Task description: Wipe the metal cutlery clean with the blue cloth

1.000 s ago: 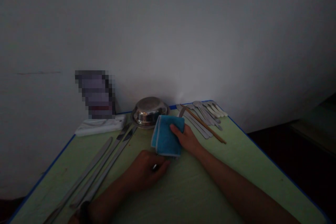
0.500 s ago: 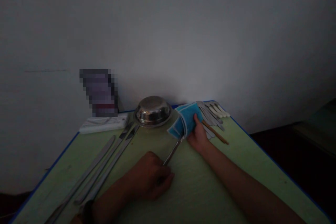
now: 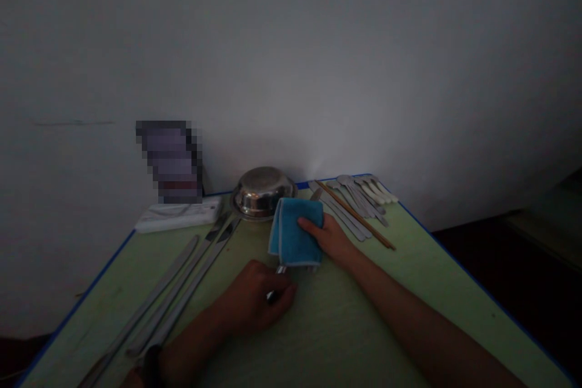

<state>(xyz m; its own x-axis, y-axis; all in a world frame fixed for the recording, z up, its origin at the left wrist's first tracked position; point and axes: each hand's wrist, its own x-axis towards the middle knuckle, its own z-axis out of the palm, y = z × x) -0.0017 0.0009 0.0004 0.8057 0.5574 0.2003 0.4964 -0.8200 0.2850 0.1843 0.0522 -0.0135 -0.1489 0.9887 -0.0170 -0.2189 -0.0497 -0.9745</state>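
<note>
My left hand (image 3: 260, 297) is closed round the handle of a metal table knife (image 3: 316, 194), whose tip shows past the cloth. My right hand (image 3: 334, 239) grips a folded blue cloth (image 3: 301, 236) with a pale edge, thumb on top. The cloth is folded over the knife's middle and hides most of it. Both hands are above the green table (image 3: 345, 327), in front of an upturned shiny metal bowl (image 3: 264, 188).
Long metal utensils (image 3: 182, 291) lie at the left. Wooden chopsticks (image 3: 359, 218), metal knives (image 3: 348, 218), spoons (image 3: 352, 188) and white-handled cutlery (image 3: 379, 191) lie at the back right. A blurred-out upright object (image 3: 173, 160) stands by a white box (image 3: 179, 215) against the wall.
My right hand and the cloth have moved left and toward me, down the knife to near my left hand. The chopsticks and knives behind are now uncovered.
</note>
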